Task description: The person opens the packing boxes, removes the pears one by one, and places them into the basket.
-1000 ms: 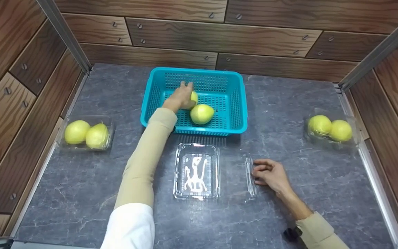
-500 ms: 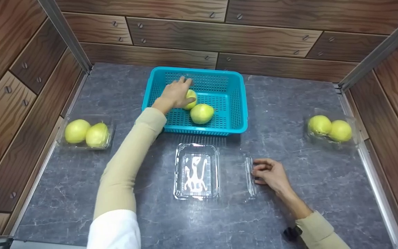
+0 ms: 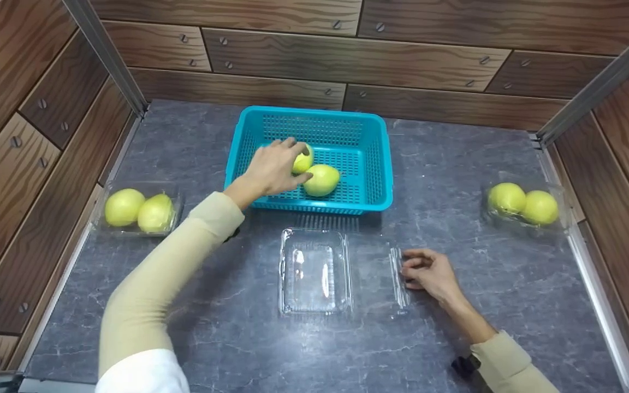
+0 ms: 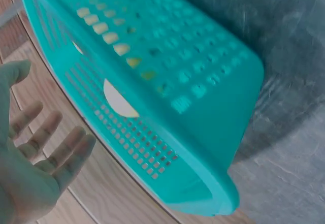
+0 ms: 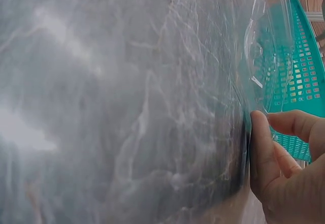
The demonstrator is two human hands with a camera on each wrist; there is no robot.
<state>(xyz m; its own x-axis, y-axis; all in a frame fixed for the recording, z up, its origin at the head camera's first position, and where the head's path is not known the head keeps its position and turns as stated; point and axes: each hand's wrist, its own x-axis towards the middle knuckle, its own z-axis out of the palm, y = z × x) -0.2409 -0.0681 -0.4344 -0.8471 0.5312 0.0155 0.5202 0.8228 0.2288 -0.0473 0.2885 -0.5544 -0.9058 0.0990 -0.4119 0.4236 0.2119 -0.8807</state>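
Observation:
In the head view my left hand [image 3: 273, 166] is over the left part of the blue-green basket [image 3: 375, 164], fingers spread beside two yellow-green round fruits. Its fingertips overlap the rear fruit [image 3: 303, 159]; the front fruit [image 3: 322, 180] lies just right of the thumb. The left wrist view shows that palm [image 4: 30, 183] holding nothing, above the basket rim. My right hand [image 3: 432, 275] pinches the outer edge of the lid of an opened clear plastic clamshell box [image 3: 314, 273]. Thumb and forefinger meet at that thin edge in the right wrist view.
A clear box with two yellow-green fruits [image 3: 124, 207] lies near the left wall. Another box with two such fruits [image 3: 540, 207] lies near the right wall. Wood-patterned panels [image 3: 271, 60] enclose the grey marbled table [image 3: 271, 349] at the back and sides.
My left hand has drawn back leftward and toward me from over the rear fruit, showing more of it. The left elbow has swung out to the left. My right hand stays at the lid edge.

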